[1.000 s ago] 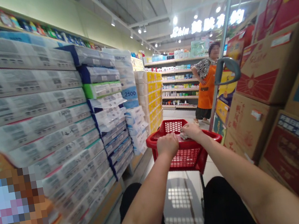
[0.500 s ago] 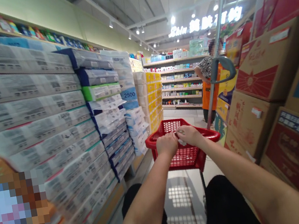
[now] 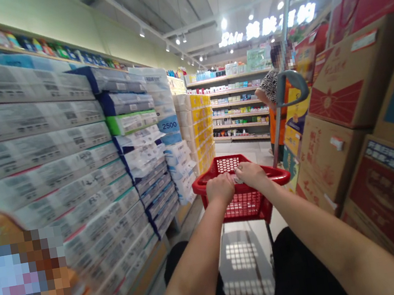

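Both my hands rest on the front bar of a red plastic shopping cart [image 3: 246, 204], its rim [image 3: 273, 178] running under my fingers. My left hand [image 3: 220, 189] is curled over the bar. My right hand [image 3: 251, 174] grips it a little further right. Between them, a small white-and-grey packet [image 3: 238, 179] sits at the rim, partly hidden by my fingers. The wire-like mesh of the cart's red basket shows nothing else inside.
Stacked plastic-wrapped tissue packs [image 3: 47, 137] tower along the left. Cardboard cartons [image 3: 338, 88] wall the right. A person in an orange apron [image 3: 272, 94] stands ahead beyond a grey pole with a curved top [image 3: 287, 87]. Product shelves [image 3: 237, 105] line the far end.
The stacks and cartons have shifted slightly outward as the view moves forward. The aproned person now stands partly behind the pole. My hands stay on the cart's bar.
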Motion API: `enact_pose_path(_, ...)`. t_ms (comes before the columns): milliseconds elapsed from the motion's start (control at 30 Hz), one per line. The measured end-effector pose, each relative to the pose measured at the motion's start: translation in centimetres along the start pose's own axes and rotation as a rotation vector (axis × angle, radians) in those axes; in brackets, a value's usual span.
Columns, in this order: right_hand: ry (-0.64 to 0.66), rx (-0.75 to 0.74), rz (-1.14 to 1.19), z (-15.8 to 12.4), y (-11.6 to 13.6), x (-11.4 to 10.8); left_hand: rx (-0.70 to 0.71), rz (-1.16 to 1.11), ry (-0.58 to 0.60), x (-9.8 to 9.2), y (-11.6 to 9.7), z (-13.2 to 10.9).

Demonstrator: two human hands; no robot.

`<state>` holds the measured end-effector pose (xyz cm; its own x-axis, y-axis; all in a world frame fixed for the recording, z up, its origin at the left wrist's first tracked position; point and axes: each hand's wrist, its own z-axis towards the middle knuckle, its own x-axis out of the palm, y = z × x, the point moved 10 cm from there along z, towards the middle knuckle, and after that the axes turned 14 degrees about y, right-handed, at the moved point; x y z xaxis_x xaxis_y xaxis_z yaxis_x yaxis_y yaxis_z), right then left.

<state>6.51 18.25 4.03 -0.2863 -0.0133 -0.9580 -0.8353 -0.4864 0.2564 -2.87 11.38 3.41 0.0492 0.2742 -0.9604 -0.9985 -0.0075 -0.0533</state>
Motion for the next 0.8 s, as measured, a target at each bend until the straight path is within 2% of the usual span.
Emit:
enact_pose_path(67,-0.002,-0.106,0.034,-0.4,0.9,-0.1,0.002,-0.003,-0.003,0.0,0.0,0.0)
enact_pose_path(100,-0.008,-0.11,0.05,-0.5,0.9,-0.2,0.003,-0.003,-0.002,0.0,0.0,0.0)
enact_pose_path(233,-0.044,0.131,0.081,-1.1,-1.6,-0.7,-0.004,-0.018,0.007,-0.1,-0.1,0.0)
enact_pose_path(267,-0.04,0.114,0.083,-1.2,-1.4,-0.7,-0.013,-0.024,0.011,-0.1,0.0,0.0)
enact_pose_path(400,-0.003,-0.194,0.085,-1.3,1.7,-0.5,-0.023,-0.028,0.011,-0.1,-0.1,0.0)
enact_pose_path(433,0.001,-0.176,0.082,-1.2,1.6,-0.4,-0.02,-0.026,0.007,-0.2,-0.2,0.0)
enact_pose_path(533,-0.043,0.074,0.05,-0.8,-0.9,-0.6,-0.016,-0.018,-0.007,-0.1,-0.4,0.2)
enact_pose_path(567,-0.065,0.088,0.033,-0.8,-1.1,-0.8,-0.018,-0.016,-0.006,-0.1,-0.4,0.3)
enact_pose_path(700,-0.062,-0.213,0.073,-1.0,1.1,-0.7,-0.016,-0.015,0.005,0.1,-0.5,0.4)
enact_pose_path(733,-0.053,-0.215,0.103,-0.9,0.8,-0.6,-0.016,-0.014,0.006,0.0,-0.5,0.4)
enact_pose_path(800,-0.059,-0.109,0.138,-0.8,-0.6,-0.7,-0.019,-0.006,0.005,-0.1,-0.7,0.3)
